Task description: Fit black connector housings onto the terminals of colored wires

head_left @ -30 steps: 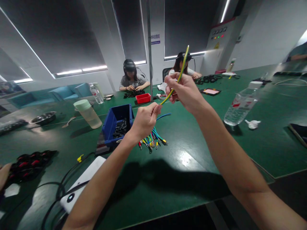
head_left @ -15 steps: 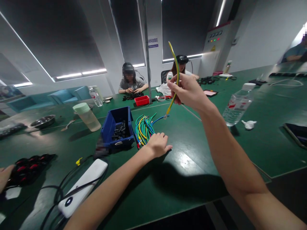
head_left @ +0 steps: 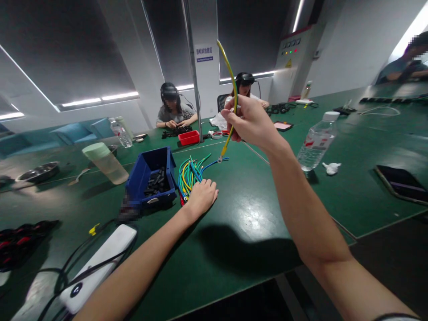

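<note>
My right hand [head_left: 245,117] is raised over the table, its fingers pinched round the middle of a yellow-green wire [head_left: 228,69]. The wire stands nearly upright and curves left at its top. A metal ring terminal hangs at its lower end, in line of sight with the tip of a blue wire. My left hand [head_left: 202,195] rests palm down on the table, fingers extended and slightly bent, with nothing seen in it. Close against it lies a bundle of wires [head_left: 189,175] in green, yellow, blue and red, several with ring terminals. The hand covers the bundle's near right side.
A blue bin [head_left: 149,158] of black pieces stands left of the bundle. A white power bank [head_left: 100,267] with a black cable lies nearer. Bottles, including a water bottle [head_left: 317,141], a phone [head_left: 403,183] and a red tray [head_left: 189,137] are around. Co-workers sit across the table.
The view has turned a little, shifting most things leftward. My right hand keeps hold of the wire. My left hand's thumb, which stuck out before, now sits closer to its fingers.
</note>
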{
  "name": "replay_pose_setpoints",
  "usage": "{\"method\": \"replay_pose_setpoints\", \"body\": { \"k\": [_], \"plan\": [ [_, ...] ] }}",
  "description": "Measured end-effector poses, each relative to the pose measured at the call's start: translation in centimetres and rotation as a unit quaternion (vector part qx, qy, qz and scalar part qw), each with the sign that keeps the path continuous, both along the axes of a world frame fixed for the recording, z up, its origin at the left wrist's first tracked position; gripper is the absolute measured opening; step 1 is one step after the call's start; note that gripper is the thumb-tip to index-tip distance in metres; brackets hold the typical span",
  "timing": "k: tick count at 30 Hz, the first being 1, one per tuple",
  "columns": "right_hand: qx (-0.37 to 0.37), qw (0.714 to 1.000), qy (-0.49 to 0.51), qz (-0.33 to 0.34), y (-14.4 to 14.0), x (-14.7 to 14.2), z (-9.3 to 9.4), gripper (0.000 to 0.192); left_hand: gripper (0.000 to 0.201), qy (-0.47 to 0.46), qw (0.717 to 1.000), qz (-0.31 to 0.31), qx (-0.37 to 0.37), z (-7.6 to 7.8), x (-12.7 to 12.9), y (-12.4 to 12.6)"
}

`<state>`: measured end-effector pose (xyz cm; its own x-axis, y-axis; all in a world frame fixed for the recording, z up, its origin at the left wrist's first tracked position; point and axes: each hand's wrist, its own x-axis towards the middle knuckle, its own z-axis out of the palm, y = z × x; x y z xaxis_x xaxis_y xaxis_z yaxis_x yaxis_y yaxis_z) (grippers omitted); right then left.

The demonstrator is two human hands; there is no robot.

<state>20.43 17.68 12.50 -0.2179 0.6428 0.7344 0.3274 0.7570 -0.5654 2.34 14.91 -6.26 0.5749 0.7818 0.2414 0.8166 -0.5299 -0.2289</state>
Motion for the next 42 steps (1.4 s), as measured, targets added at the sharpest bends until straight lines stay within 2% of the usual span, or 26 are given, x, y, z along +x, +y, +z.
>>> {"method": "replay_pose_setpoints", "body": {
  "k": [3, 9, 12, 15, 19, 22, 24, 26, 28, 31, 33, 36, 39, 42],
  "plan": [
    [-0.013, 1.000, 0.003, 0.005, 0.1, 0.2, -0.1, 0.010, 0.029, 0.003, 1.000, -0.010, 0.006, 0.1, -0.3, 0.5],
    [-0.034, 0.998, 0.024, 0.045, 0.2, -0.3, -0.3, 0.017, 0.029, 0.001, 1.000, 0.008, 0.006, 0.2, -0.6, 1.0],
    [-0.059, 0.996, 0.028, 0.053, 0.5, -0.7, -0.7, 0.021, 0.029, -0.005, 1.000, -0.001, 0.000, 1.3, -0.3, 0.6],
    [-0.079, 0.994, 0.019, 0.070, 0.7, -1.0, -1.2, 0.030, 0.034, -0.039, 0.999, -0.005, 0.009, 4.5, -0.4, 0.0],
    [-0.091, 0.992, 0.007, 0.083, 1.0, -1.4, -1.9, 0.039, 0.039, -0.115, 0.989, 0.055, 0.080, 10.7, -2.7, -0.5],
    [-0.099, 0.993, 0.001, 0.067, 1.4, -2.3, -2.5, 0.028, 0.042, -0.149, 0.967, 0.163, 0.128, 14.2, -6.3, -0.3],
    [-0.117, 0.992, -0.006, 0.040, 1.7, -3.3, -3.3, 0.013, 0.042, -0.137, 0.950, 0.245, 0.134, 15.1, -9.1, 0.3],
    [-0.142, 0.990, -0.016, 0.005, 1.6, -4.3, -4.6, 0.008, 0.040, -0.103, 0.943, 0.298, 0.108, 14.9, -11.8, 1.3],
    [-0.165, 0.986, -0.001, -0.013, 0.9, -5.0, -6.6, 0.008, 0.035, -0.057, 0.944, 0.319, 0.057, 13.9, -14.0, 2.5],
    [-0.254, 0.966, 0.047, 0.013, -0.7, -5.2, -10.3, 0.016, 0.032, -0.009, 0.946, 0.320, -0.061, 11.8, -15.8, 4.2],
    [-0.302, 0.950, 0.067, 0.036, -1.8, -5.2, -12.9, 0.022, 0.033, 0.004, 0.943, 0.315, -0.110, 10.5, -16.1, 5.1],
    [-0.300, 0.946, 0.120, 0.031, -2.6, -5.8, -16.1, 0.026, 0.036, 0.009, 0.938, 0.313, -0.148, 9.0, -15.7, 5.9],
    [-0.310, 0.931, 0.192, 0.006, -2.6, -7.0, -18.2, 0.030, 0.036, 0.014, 0.934, 0.309, -0.179, 7.9, -14.9, 6.1],
    [-0.321, 0.921, 0.222, -0.009, -2.3, -7.9, -19.3, 0.043, 0.034, 0.015, 0.933, 0.307, -0.187, 7.0, -14.0, 6.1]
  ]
}}
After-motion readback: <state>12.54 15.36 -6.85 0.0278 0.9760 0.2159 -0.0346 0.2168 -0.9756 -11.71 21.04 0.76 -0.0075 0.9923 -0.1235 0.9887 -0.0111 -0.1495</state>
